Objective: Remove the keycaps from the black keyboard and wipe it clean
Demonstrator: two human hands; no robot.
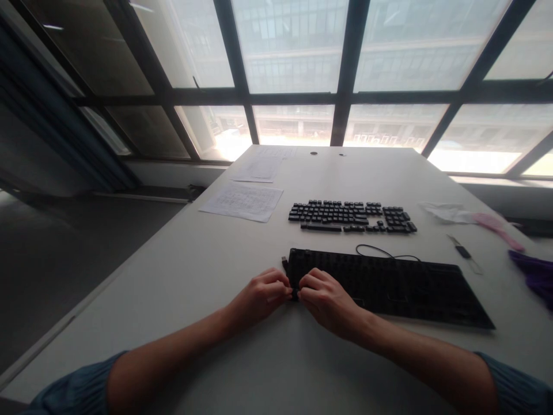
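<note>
A black keyboard base (pixel 415 294), its key area dark and bare of caps, lies on the white table in front of me. At its near left corner, my left hand (pixel 265 294) is closed in a pinch with the fingertips on a small black piece (pixel 295 294). From the other side, my right hand (pixel 326 297) pinches at that same piece, covering part of the keyboard's left end. The piece is mostly hidden between the fingers, so its exact kind is unclear. Beyond the base, loose black keycaps (pixel 328 213) are laid out in keyboard order.
A USB plug (pixel 284 263) rests by the base's left end, and its cable (pixel 375 248) loops behind. Printed sheets (pixel 244 200) lie at the left. On the right are a small dark-handled tool (pixel 462 249), a pink cloth (pixel 499 227), a white cloth (pixel 447 212) and a purple cloth (pixel 536 276).
</note>
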